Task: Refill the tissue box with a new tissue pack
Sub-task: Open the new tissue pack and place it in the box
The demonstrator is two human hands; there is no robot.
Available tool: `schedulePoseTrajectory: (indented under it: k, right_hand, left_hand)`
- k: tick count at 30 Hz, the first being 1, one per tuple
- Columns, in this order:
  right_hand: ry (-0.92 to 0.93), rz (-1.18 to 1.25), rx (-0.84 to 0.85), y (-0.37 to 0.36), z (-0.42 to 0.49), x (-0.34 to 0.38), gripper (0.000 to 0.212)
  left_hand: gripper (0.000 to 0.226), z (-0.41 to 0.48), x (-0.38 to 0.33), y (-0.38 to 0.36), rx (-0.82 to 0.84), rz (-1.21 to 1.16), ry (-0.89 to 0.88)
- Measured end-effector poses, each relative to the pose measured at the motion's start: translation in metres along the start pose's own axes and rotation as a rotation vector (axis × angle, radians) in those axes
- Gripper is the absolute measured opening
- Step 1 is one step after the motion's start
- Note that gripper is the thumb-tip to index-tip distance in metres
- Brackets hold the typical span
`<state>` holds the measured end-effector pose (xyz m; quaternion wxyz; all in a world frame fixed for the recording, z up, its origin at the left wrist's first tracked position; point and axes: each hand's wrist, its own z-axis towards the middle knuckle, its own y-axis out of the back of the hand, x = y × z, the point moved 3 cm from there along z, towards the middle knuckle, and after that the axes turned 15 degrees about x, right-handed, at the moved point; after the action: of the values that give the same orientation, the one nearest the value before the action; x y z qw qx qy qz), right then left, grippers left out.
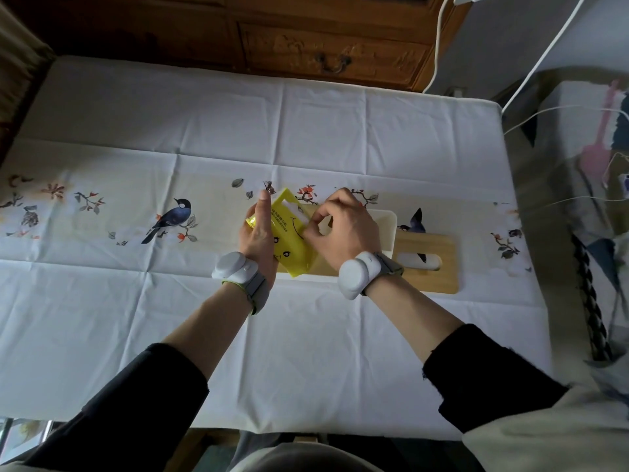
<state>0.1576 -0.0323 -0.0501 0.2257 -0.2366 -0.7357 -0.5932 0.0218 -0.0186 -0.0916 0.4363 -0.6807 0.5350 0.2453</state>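
A yellow tissue pack [288, 237] with a printed smiley face is held above the table, just over the near left part of the white tissue box [388, 223]. My left hand [258, 233] grips the pack's left side. My right hand [343, 226] pinches at the white slit in the pack's top, where white tissue shows. The box stands open behind my right hand, mostly hidden by it. Its wooden lid [432, 264], with an oval slot, lies flat on the cloth to the right of the box.
A white tablecloth [170, 301] with bird and flower prints covers the table. A dark wooden cabinet [323, 46] stands behind the far edge. White cables [544, 56] hang at the right, where cluttered bags sit beside the table.
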Motion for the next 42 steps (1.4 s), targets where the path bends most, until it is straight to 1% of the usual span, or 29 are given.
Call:
schedulePoseTrajectory:
  k: [1,4,6,10,13,17,21,25,30,33,35,38,39,40,42]
  right_hand:
    - [-0.013,0.026,-0.01,0.002,0.002,-0.002,0.013]
    - [-0.016,0.064,-0.003,0.006,0.003,-0.003,0.012]
    - [0.012,0.081,0.01,0.006,0.001,-0.003,0.013]
    - [0.0,0.135,0.01,0.006,0.001,-0.004,0.013]
    - [-0.014,0.163,0.045,0.007,0.003,-0.004,0.013]
    - [0.022,0.129,0.061,0.006,0.0,0.001,0.013]
    - [-0.011,0.09,0.073,0.002,-0.001,0.001,0.015]
    - [-0.026,0.031,0.053,0.001,-0.001,0.002,0.014]
    - [-0.01,-0.038,0.033,-0.004,-0.002,0.002,0.017]
    - [-0.013,-0.051,0.015,-0.006,-0.002,0.002,0.014]
    - [0.003,-0.031,-0.029,-0.005,-0.003,0.003,0.011]
    - [0.051,0.006,-0.087,-0.001,-0.004,0.007,0.007]
    - [0.072,0.017,-0.101,0.001,-0.004,0.008,0.006]
    - [0.093,0.025,-0.116,0.003,-0.004,0.009,0.006]
    - [0.143,0.064,-0.133,0.008,-0.003,0.01,0.006]
  left_hand:
    - [0.071,0.0,0.0,0.0,0.001,-0.003,-0.002]
    - [0.045,-0.001,0.0,-0.001,-0.005,-0.02,-0.027]
    - [0.039,0.0,0.0,-0.002,-0.004,-0.039,-0.03]
    - [0.04,0.001,0.0,-0.002,0.011,0.005,-0.032]
    - [0.038,0.001,0.0,-0.001,0.011,0.019,-0.042]
    - [0.038,0.001,-0.002,0.0,-0.002,0.015,-0.049]
    - [0.04,-0.002,0.0,0.0,-0.013,0.021,-0.051]
    - [0.036,-0.001,0.001,0.0,0.004,-0.006,-0.059]
    - [0.04,-0.002,0.003,0.0,-0.009,-0.027,-0.047]
    - [0.045,-0.003,0.004,0.0,-0.004,-0.019,-0.044]
    - [0.05,-0.003,0.005,0.001,-0.037,0.0,-0.044]
    - [0.069,-0.002,0.002,0.0,-0.051,0.006,-0.059]
    - [0.072,-0.002,0.001,-0.001,-0.05,-0.001,-0.064]
    - [0.069,-0.001,-0.001,-0.001,-0.051,-0.006,-0.069]
    - [0.053,0.0,-0.002,-0.002,-0.045,-0.016,-0.075]
